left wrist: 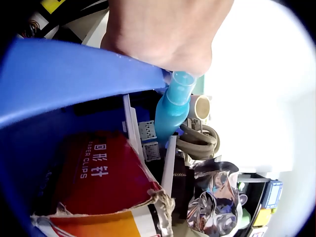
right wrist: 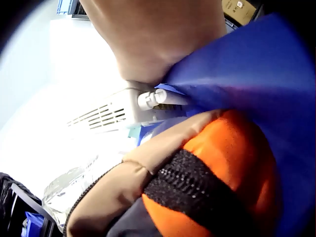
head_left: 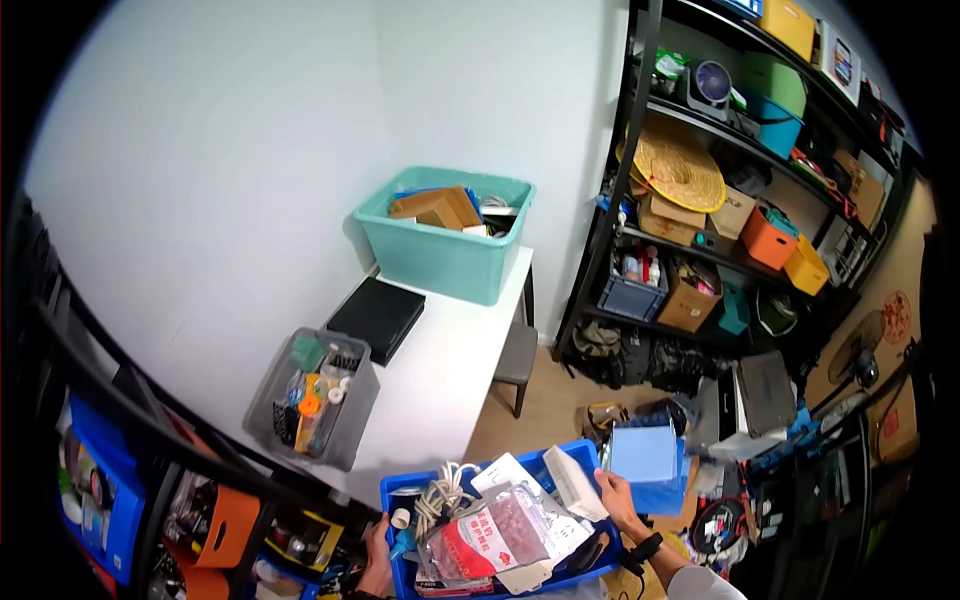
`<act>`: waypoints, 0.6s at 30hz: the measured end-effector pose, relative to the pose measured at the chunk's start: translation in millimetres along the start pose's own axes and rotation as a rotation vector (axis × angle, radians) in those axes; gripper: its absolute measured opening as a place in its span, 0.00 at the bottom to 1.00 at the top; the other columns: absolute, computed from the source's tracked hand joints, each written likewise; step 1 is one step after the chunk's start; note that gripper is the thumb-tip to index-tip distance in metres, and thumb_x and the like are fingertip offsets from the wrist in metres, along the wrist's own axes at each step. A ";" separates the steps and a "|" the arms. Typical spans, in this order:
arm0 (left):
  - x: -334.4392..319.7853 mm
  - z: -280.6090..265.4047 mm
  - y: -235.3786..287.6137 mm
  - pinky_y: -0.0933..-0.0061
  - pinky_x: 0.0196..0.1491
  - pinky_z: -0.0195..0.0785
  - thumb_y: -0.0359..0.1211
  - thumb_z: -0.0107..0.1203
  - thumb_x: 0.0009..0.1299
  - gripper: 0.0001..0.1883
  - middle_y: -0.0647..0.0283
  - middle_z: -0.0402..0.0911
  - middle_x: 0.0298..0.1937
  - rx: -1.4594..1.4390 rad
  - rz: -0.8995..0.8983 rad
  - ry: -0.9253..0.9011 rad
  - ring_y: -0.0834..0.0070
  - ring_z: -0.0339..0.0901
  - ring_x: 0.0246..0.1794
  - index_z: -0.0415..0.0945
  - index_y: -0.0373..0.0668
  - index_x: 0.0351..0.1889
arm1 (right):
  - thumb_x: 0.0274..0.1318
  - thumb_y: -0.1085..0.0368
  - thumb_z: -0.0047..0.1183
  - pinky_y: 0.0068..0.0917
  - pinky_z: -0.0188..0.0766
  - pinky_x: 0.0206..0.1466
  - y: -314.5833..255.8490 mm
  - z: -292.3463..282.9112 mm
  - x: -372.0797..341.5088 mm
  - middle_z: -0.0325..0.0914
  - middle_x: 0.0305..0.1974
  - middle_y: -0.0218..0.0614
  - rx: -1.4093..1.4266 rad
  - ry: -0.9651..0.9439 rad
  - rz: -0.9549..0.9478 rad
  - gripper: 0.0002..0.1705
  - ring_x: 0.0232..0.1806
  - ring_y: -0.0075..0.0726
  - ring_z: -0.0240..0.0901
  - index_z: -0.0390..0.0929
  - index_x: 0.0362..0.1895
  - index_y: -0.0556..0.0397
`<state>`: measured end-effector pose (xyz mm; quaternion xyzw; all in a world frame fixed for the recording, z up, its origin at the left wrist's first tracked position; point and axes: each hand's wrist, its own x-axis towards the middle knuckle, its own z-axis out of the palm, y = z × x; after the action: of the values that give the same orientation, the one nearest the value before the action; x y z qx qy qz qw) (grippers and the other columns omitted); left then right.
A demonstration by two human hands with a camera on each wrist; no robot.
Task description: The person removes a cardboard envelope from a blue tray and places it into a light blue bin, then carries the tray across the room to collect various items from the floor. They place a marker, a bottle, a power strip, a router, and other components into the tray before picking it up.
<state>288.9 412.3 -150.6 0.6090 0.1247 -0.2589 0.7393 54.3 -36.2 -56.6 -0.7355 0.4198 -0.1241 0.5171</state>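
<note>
A blue plastic bin (head_left: 400,575) full of odds and ends is held at its two sides. My left hand (head_left: 377,560) grips the left wall, and my right hand (head_left: 618,500) grips the right rim beside a white vented box (head_left: 575,485). Inside lie a coiled beige cable (head_left: 440,500) and a clear bag with a red label (head_left: 490,540). In the left wrist view a light-blue bottle (left wrist: 173,116) and a torn red paper clips box (left wrist: 98,173) sit below the hand. An orange and tan zippered pouch (right wrist: 237,153) shows in the right wrist view. The fingertips of both hands are largely hidden.
Beyond the bin, a white table (head_left: 425,400) bears a grey bin (head_left: 350,440), a black box (head_left: 378,315) and a teal tub (head_left: 430,255). A grey stool (head_left: 517,355) stands beside it. Loaded black shelves (head_left: 640,110) rise at right; clutter covers the floor below.
</note>
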 end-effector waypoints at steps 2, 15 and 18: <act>2.0 39.4 18.2 0.74 0.36 0.75 0.48 0.51 0.82 0.20 0.65 0.83 0.34 -0.056 -0.030 0.001 0.76 0.81 0.31 0.82 0.39 0.46 | 0.76 0.48 0.50 0.27 0.68 0.41 -5.0 -9.7 44.4 0.79 0.32 0.29 0.025 -0.020 -0.014 0.28 0.35 0.21 0.66 0.83 0.40 0.64; 67.0 135.6 66.6 0.74 0.41 0.77 0.50 0.49 0.82 0.26 0.60 0.85 0.39 -0.143 -0.007 0.170 0.73 0.84 0.36 0.81 0.34 0.51 | 0.75 0.46 0.52 0.28 0.63 0.33 -88.8 10.0 237.4 0.71 0.23 0.28 -0.039 -0.230 -0.104 0.31 0.28 0.21 0.61 0.78 0.32 0.65; 85.3 149.9 83.6 0.73 0.42 0.78 0.51 0.49 0.83 0.27 0.59 0.86 0.40 -0.200 0.007 0.178 0.73 0.84 0.37 0.80 0.32 0.52 | 0.75 0.45 0.52 0.29 0.63 0.34 -102.4 32.3 279.1 0.71 0.23 0.28 -0.045 -0.270 -0.136 0.31 0.28 0.21 0.61 0.78 0.32 0.65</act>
<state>385.2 258.4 -89.2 0.5532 0.2129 -0.1876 0.7832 296.5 -211.6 -52.4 -0.7838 0.2983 -0.0495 0.5424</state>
